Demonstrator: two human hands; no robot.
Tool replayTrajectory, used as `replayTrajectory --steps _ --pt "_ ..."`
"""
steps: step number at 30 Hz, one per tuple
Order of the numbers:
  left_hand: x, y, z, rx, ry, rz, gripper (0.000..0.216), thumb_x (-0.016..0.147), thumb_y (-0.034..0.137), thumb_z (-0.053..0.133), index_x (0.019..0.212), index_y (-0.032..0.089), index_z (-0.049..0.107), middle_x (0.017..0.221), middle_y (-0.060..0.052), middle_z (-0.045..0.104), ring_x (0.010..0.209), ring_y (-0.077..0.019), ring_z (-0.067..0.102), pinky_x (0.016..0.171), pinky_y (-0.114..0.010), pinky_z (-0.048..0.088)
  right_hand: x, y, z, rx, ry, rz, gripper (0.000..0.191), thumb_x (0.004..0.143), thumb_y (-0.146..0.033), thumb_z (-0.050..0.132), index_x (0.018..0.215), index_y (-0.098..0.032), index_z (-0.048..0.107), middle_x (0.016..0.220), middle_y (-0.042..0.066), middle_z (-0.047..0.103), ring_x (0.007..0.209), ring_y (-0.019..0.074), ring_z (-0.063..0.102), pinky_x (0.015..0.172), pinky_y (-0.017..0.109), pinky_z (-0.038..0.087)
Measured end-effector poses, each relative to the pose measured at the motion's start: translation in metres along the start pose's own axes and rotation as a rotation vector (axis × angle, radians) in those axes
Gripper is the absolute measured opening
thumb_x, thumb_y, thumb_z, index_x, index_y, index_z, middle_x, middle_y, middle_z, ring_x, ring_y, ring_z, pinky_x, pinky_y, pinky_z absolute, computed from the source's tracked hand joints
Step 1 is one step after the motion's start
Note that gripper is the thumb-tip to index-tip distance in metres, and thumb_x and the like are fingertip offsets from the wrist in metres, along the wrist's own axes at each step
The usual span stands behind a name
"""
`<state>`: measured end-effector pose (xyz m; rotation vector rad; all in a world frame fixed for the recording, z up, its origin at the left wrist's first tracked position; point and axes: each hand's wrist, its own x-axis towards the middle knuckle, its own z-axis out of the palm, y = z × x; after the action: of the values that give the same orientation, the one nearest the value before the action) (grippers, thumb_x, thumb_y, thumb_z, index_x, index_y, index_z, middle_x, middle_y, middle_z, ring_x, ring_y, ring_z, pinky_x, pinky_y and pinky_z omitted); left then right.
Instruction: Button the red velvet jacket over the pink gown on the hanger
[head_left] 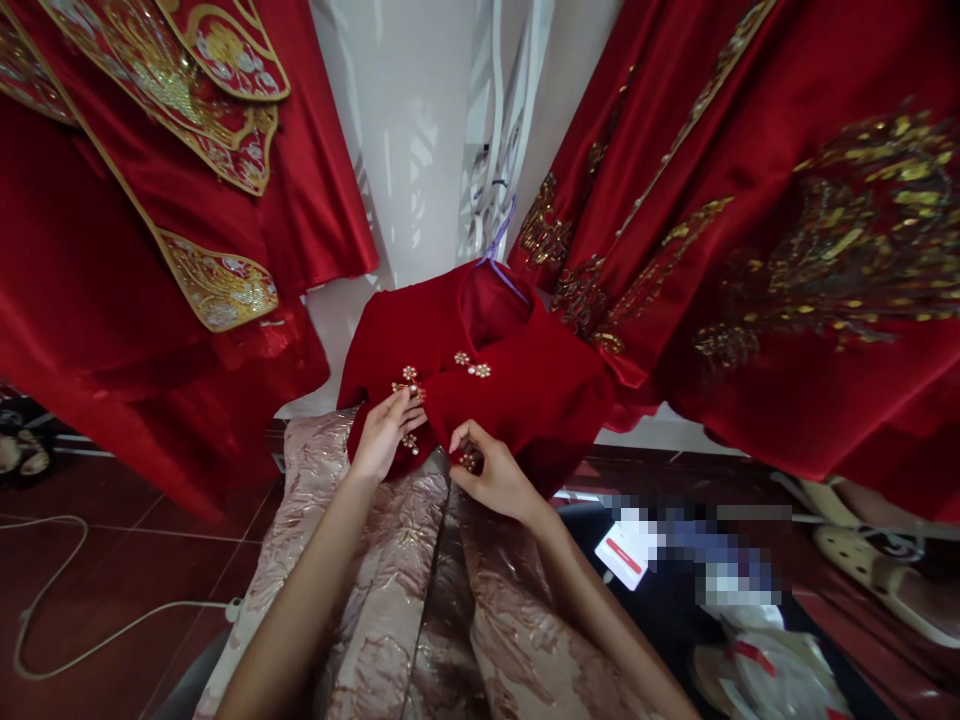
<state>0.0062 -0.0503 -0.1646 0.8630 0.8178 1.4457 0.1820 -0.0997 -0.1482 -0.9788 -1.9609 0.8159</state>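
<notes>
A red velvet jacket (517,400) with a purple hanger (497,250) at its neck lies over the pink brocade fabric on my lap. Flower-shaped pearl-and-gold closures (472,366) are fixed along its front. My left hand (386,432) is at the left front edge, its fingers closed over the velvet beside a beaded closure (409,374); the thumb is mostly hidden. Lower and to the right, my right hand (491,470) is curled, with thumb and forefinger brought together at the jacket's front edge. Another beaded closure (471,459) shows inside its curled fingers.
Red satin garments with gold embroidery hang on the left (300,200) and right (645,300). A white wall (412,120) stands behind. On the right are a lit phone (626,550), plastic containers (780,670) and a beige clog (877,570). A white cable (142,610) crosses the tiled floor.
</notes>
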Motion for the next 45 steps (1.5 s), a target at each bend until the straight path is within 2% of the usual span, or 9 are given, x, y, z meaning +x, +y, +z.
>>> replayTrajectory --steps 6,12,17,21,32,36,39,42,45 --pt "0.007 0.007 0.006 -0.002 -0.056 0.045 0.028 0.072 0.03 0.071 0.096 0.016 0.066 0.095 -0.005 0.068 0.086 -0.0126 0.063 0.09 -0.033 0.049 -0.001 0.001 -0.005 0.006 -0.026 -0.011 0.023 0.07 -0.01 0.052 0.09 -0.02 0.046 0.08 -0.002 0.054 0.07 0.0111 0.051 0.066 0.023 0.039" --pt "0.008 0.013 0.005 -0.221 -0.205 -0.133 0.025 0.084 0.026 0.057 0.104 0.015 0.065 0.105 -0.009 0.067 0.1 -0.0142 0.062 0.093 -0.027 0.049 -0.001 0.001 -0.003 0.006 -0.044 -0.033 0.024 0.071 -0.01 0.053 0.091 -0.02 0.047 0.081 -0.002 0.055 0.071 0.0114 0.052 0.066 0.023 0.039" --pt "0.009 0.012 0.004 -0.284 -0.133 -0.199 0.016 0.086 0.018 0.054 0.095 0.015 0.066 0.094 -0.005 0.069 0.086 -0.0098 0.065 0.086 -0.021 0.051 -0.002 -0.002 -0.002 0.007 -0.061 -0.041 0.024 0.071 -0.01 0.053 0.091 -0.021 0.046 0.079 -0.003 0.054 0.07 0.0111 0.051 0.065 0.023 0.039" --pt "0.006 0.013 0.003 -0.271 -0.128 -0.195 0.015 0.086 0.02 0.054 0.094 0.015 0.066 0.096 -0.006 0.069 0.089 -0.0106 0.064 0.089 -0.023 0.05 -0.002 -0.003 -0.003 0.006 -0.067 -0.043 0.023 0.071 -0.011 0.053 0.092 -0.021 0.047 0.08 -0.002 0.054 0.07 0.0114 0.052 0.065 0.024 0.039" --pt "0.012 0.014 0.007 -0.068 -0.037 -0.071 0.022 0.069 0.018 0.07 0.09 0.014 0.069 0.1 -0.006 0.07 0.09 -0.0115 0.065 0.091 -0.027 0.046 -0.003 -0.004 0.0 0.01 -0.062 -0.03 0.024 0.073 -0.011 0.051 0.093 -0.021 0.046 0.079 -0.002 0.054 0.071 0.012 0.052 0.065 0.024 0.04" --pt "0.014 0.019 0.012 -0.118 0.02 -0.126 0.011 0.071 0.015 0.064 0.081 0.013 0.069 0.09 -0.005 0.071 0.081 -0.0099 0.064 0.083 -0.023 0.049 -0.002 -0.003 -0.003 0.007 -0.058 -0.034 0.024 0.072 -0.01 0.052 0.093 -0.021 0.047 0.082 -0.002 0.055 0.072 0.012 0.053 0.066 0.024 0.04" --pt "0.014 0.022 0.018 -0.248 0.032 -0.231 0.011 0.075 0.011 0.057 0.078 0.014 0.067 0.081 -0.003 0.07 0.072 -0.008 0.063 0.074 -0.019 0.05 -0.002 -0.004 -0.012 -0.002 -0.057 -0.033 0.024 0.071 -0.011 0.051 0.092 -0.021 0.047 0.082 -0.002 0.055 0.07 0.0114 0.052 0.066 0.023 0.04" --pt "0.016 0.022 0.023 -0.347 -0.009 -0.331 0.012 0.077 0.009 0.054 0.078 0.014 0.065 0.077 -0.002 0.069 0.067 -0.0073 0.062 0.071 -0.018 0.051 -0.002 -0.006 -0.021 -0.019 -0.044 -0.028 0.022 0.071 -0.011 0.051 0.091 -0.021 0.047 0.078 -0.003 0.054 0.067 0.0106 0.05 0.064 0.023 0.039" --pt "0.016 0.02 0.026 -0.346 -0.06 -0.339 0.013 0.079 0.008 0.053 0.081 0.013 0.064 0.08 -0.003 0.069 0.069 -0.0073 0.063 0.074 -0.017 0.051 -0.002 -0.008 -0.026 -0.028 -0.03 -0.026 0.019 0.072 -0.012 0.05 0.089 -0.02 0.047 0.076 -0.003 0.052 0.066 0.0106 0.048 0.064 0.023 0.038"
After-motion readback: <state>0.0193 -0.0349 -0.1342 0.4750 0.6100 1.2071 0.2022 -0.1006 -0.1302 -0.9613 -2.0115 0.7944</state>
